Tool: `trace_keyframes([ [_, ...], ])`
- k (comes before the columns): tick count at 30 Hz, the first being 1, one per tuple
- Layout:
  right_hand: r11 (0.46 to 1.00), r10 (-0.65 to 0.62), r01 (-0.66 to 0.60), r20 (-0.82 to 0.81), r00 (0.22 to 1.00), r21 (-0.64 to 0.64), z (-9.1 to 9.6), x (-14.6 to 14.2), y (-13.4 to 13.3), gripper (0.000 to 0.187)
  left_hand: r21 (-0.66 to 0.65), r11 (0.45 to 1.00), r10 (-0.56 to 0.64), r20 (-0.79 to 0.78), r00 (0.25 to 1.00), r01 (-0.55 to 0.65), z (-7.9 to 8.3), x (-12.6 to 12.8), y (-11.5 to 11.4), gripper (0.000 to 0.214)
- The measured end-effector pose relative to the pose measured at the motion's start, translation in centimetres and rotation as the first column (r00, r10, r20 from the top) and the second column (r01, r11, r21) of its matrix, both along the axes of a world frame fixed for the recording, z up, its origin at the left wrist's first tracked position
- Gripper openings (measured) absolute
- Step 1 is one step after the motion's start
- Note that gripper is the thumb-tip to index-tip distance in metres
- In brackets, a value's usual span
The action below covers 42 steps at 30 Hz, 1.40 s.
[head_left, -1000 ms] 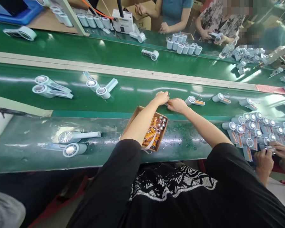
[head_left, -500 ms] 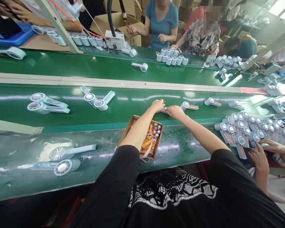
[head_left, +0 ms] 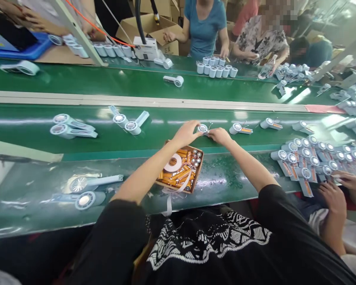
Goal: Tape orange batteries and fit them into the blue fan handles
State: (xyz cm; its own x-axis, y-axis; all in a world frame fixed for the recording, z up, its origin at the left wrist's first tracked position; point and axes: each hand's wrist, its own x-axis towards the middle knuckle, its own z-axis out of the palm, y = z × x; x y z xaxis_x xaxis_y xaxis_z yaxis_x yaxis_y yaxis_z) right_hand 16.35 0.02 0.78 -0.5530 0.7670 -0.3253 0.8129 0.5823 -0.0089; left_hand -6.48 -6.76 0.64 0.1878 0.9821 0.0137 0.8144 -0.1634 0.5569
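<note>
Our left hand (head_left: 185, 133) holding round head of pale-blue fan (head_left: 202, 128) over green belt (head_left: 154, 138); our right hand (head_left: 221, 136) at its handle, grip unclear to us. Nearer us, cardboard box (head_left: 199, 171) of orange batteries (head_left: 181, 173). Rightward, more fans (head_left: 236, 128) along belt.

Dark Chinese characters stand on the front of the open cardboard carton (head_left: 172, 46) beyond the far conveyor belt (head_left: 112, 84) — small and blurred, they look like 正发, though the reading is uncertain. The white benchtop machine (head_left: 146, 48) in front shows small dark marks — too small to make out as text.
</note>
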Motion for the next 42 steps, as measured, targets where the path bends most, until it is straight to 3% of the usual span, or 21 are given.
trace_keyframes([
  [3,0.985,-0.084,0.112,-0.198,0.977,0.134,0.0,0.5,-2.9,0.04,0.022,0.997,-0.075,-0.111,0.991,0.078,-0.4,-4.7,-9.1,0.023],
  [6,0.966,-0.124,0.218,-0.492,0.862,0.137,0.9,-0.8,-6.8,0.042,-0.049,0.994,-0.103,-0.262,0.96,0.094,-1.5,-6.7,-14.9,0.02],
  [8,0.982,-0.154,0.188,-0.601,0.784,-0.007,1.8,-2.4,-9.5,0.043,-0.054,0.995,-0.101,-0.311,0.945,0.088,-1.6,-6.6,-16.3,0.032],
  [10,0.967,-0.24,0.114,-0.669,0.703,-0.228,2.6,-4.1,-12.2,0.05,0.007,0.998,-0.062,-0.312,0.948,0.068,-1.1,-6.3,-16.9,0.041],
  [13,0.832,-0.401,-0.1,-0.716,0.572,-0.546,3.3,-5.7,-15.5,0.071,0.195,0.981,0.051,-0.276,0.96,0.004,0.4,-6.3,-18.4,0.041],
  [15,0.705,-0.441,-0.255,-0.69,0.573,-0.662,3.6,-6.3,-17.2,0.067,0.302,0.953,0.086,-0.244,0.966,-0.009,1.2,-6.7,-20.0,0.038],
  [17,0.616,-0.384,-0.35,-0.657,0.648,-0.706,3.8,-6.6,-18.6,0.041,0.358,0.933,0.11,-0.206,0.972,-0.029,1.6,-7.4,-21.8,0.035],
  [19,0.569,-0.246,-0.46,-0.675,0.696,-0.682,3.8,-6.8,-19.8,0.038,0.388,0.917,0.167,-0.164,0.972,-0.093,1.6,-8.2,-23.3,0.032],
  [23,0.419,0.019,-0.701,-0.766,0.642,-0.577,3.4,-7.1,-21.6,0.036,0.435,0.872,0.293,-0.102,0.951,-0.222,0.7,-10.4,-25.2,0.029],
  [26,0.288,0.278,-0.757,-0.705,0.653,-0.587,3.3,-7.7,-21.7,0.029,0.48,0.813,0.396,-0.04,0.917,-0.33,0.1,-12.6,-26.0,0.027],
  [27,0.277,0.365,-0.75,-0.656,0.661,-0.601,3.5,-8.2,-21.4,0.026,0.502,0.781,0.435,-0.012,0.9,-0.371,0.2,-13.3,-26.4,0.025],
  [28,0.315,0.425,-0.73,-0.597,0.68,-0.607,3.8,-8.7,-20.8,0.024,0.529,0.743,0.473,0.018,0.881,-0.41,0.4,-14.0,-26.8,0.023],
  [29,0.413,0.449,-0.695,-0.532,0.718,-0.589,4.0,-9.4,-20.0,0.023,0.562,0.697,0.507,0.052,0.86,-0.445,0.7,-14.5,-27.2,0.023],
  [31,0.707,0.393,-0.55,-0.399,0.828,-0.445,4.3,-11.1,-18.2,0.028,0.642,0.583,0.54,0.15,0.828,-0.497,1.9,-14.8,-28.2,0.028],
  [32,0.827,0.344,-0.451,-0.332,0.879,-0.336,4.2,-12.1,-17.4,0.031,0.687,0.517,0.53,0.212,0.821,-0.511,2.7,-14.6,-28.8,0.032],
  [33,0.9,0.309,-0.37,-0.261,0.914,-0.229,3.9,-13.0,-16.7,0.032,0.726,0.453,0.502,0.272,0.821,-0.517,3.5,-14.2,-29.2,0.034],
  [35,0.938,0.323,-0.336,-0.129,0.937,-0.09,2.8,-14.6,-15.9,0.034,0.771,0.378,0.424,0.348,0.836,-0.513,4.8,-13.0,-29.8,0.034],
  [36,0.93,0.359,-0.364,-0.083,0.93,-0.054,2.0,-15.3,-15.8,0.034,0.776,0.387,0.392,0.35,0.851,-0.498,5.2,-12.3,-29.9,0.032],
  [39,0.903,0.43,-0.43,-0.044,0.902,0.012,0.1,-16.6,-16.0,0.03,0.729,0.543,0.354,0.251,0.901,-0.417,4.9,-10.4,-29.2,0.027],
  [42,0.92,0.389,-0.391,-0.081,0.918,-0.016,-0.2,-17.0,-15.9,0.034,0.64,0.688,0.338,0.135,0.932,-0.342,2.5,-9.1,-27.9,0.026],
])
